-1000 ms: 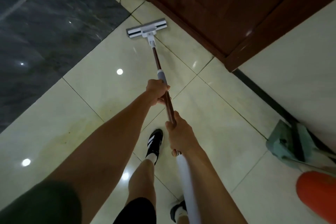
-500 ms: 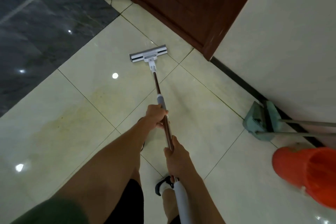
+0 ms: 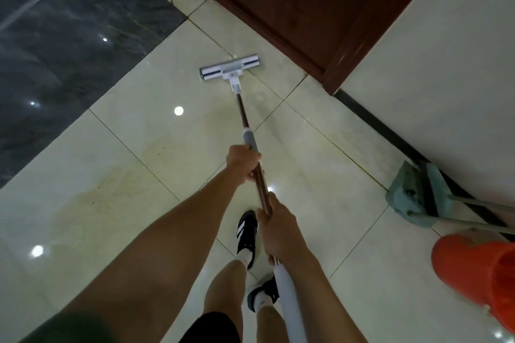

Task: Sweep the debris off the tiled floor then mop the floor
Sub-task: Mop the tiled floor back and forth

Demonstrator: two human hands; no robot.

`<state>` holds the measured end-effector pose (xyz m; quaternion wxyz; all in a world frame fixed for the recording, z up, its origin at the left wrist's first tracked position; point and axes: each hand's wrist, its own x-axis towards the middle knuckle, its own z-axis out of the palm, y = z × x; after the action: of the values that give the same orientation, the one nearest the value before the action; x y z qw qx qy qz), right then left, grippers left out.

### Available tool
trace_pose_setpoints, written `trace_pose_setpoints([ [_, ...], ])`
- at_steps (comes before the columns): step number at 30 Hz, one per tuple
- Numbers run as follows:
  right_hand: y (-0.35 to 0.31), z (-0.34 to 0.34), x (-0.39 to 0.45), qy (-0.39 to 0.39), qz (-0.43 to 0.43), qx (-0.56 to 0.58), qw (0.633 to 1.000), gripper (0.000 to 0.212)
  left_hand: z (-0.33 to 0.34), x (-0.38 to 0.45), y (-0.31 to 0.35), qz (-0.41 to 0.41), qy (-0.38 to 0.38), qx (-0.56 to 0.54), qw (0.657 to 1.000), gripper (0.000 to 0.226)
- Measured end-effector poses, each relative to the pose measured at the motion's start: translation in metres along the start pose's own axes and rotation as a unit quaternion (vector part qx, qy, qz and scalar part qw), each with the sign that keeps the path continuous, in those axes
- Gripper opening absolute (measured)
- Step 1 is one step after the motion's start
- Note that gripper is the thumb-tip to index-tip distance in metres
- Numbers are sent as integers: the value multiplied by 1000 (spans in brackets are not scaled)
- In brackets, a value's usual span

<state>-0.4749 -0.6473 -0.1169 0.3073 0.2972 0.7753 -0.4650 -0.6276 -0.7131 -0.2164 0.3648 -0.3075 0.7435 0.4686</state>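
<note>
I hold a flat mop with both hands. Its white and grey head point(image 3: 230, 71) lies flat on the cream tiled floor point(image 3: 117, 181), just in front of the brown wooden door. The brown pole point(image 3: 245, 117) runs back toward me. My left hand point(image 3: 243, 162) grips the pole just below its grey collar. Lower down, my right hand point(image 3: 276, 227) grips it above the white end grip point(image 3: 288, 303). A teal dustpan and broom point(image 3: 418, 198) lean at the wall on the right.
A brown wooden door point(image 3: 301, 0) stands ahead, with a white wall point(image 3: 434, 69) and black skirting to its right. An orange bucket point(image 3: 479, 273) sits at the lower right. Dark marble flooring point(image 3: 69, 36) fills the left. My black shoes point(image 3: 246, 234) are under the pole.
The mop head slid back from the door toward me, then went forward a little again. The view swung right, bringing the dustpan and orange bucket further in. Both hands kept their grip.
</note>
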Motion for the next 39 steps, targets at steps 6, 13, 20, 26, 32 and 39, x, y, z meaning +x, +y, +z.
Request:
trace_pose_setpoints([
  [6,-58,-4,83,7,-10,-13,1000,38,-26,65,69,9,-7,-4,1000,20],
  [13,-57,3,81,-9,16,-6,1000,44,-24,75,63,0,-16,20,1000,21],
  [20,-47,19,44,-15,27,12,999,31,-35,50,35,-15,-26,28,999,22],
  [26,20,36,-12,-15,24,-1,1000,27,-12,-3,-33,-17,-45,35,998,23],
  [32,108,55,-92,-16,23,22,999,22,21,-76,-124,-14,-50,41,998,23],
  [39,226,55,-199,-21,26,11,999,21,78,-174,-243,-8,-51,14,999,14],
])
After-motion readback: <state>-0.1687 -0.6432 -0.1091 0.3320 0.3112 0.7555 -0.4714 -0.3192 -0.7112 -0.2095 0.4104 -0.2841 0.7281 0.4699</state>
